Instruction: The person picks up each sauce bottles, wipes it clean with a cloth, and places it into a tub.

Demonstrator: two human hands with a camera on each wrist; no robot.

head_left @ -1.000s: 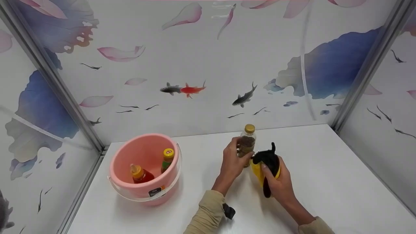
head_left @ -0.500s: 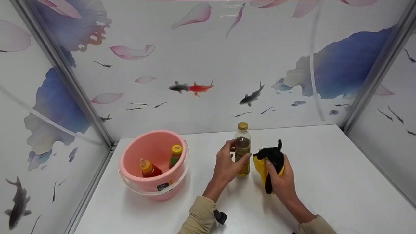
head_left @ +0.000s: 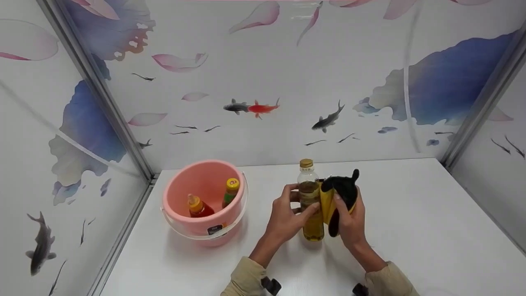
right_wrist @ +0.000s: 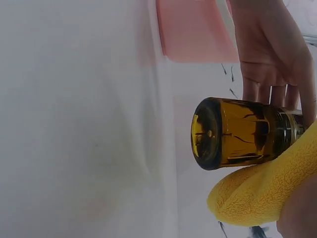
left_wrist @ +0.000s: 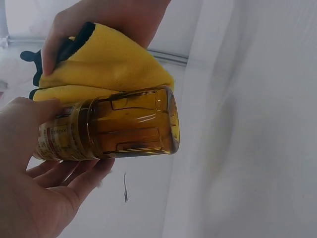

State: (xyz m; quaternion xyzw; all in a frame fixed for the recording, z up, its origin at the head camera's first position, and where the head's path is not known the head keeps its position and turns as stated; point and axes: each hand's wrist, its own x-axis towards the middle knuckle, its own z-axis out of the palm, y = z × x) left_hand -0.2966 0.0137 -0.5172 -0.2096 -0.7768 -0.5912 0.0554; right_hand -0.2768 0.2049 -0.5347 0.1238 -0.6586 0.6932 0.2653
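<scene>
- Left hand (head_left: 284, 216): bottle (head_left: 309, 192) held in a curled grip, thumb laid across the near face, fingers spread along the opposite side. Forearm angled up and inward from the sleeve (head_left: 247, 274).
- Right hand (head_left: 352, 220): folded yellow-and-black cloth (head_left: 326, 203) pinched, thumb pressed on the black side; fingers largely hidden behind it in the head view.
- Bottle position: between the 2 hands, near upright with a slight tilt, gold cap (head_left: 306, 163) uppermost. Its side is touched by the yellow face of the cloth, on the right-hand side.
- To the left of the left hand, well apart: pink bucket (head_left: 197, 225). Inside it are seen a red bottle (head_left: 201, 209) and a yellow-capped bottle (head_left: 230, 194).
- Cap and bucket contents are shown by the head view only.
- Left wrist view: a printed label (left_wrist: 64, 131), partly covered by the left hand, is shown, along with dark trim (left_wrist: 84, 35) on the cloth.
- Right wrist view: the bottle's underside is exposed, held off the table (head_left: 415, 213). The cloth's fluffy pile is resolved there; it cannot be made out from the head.
</scene>
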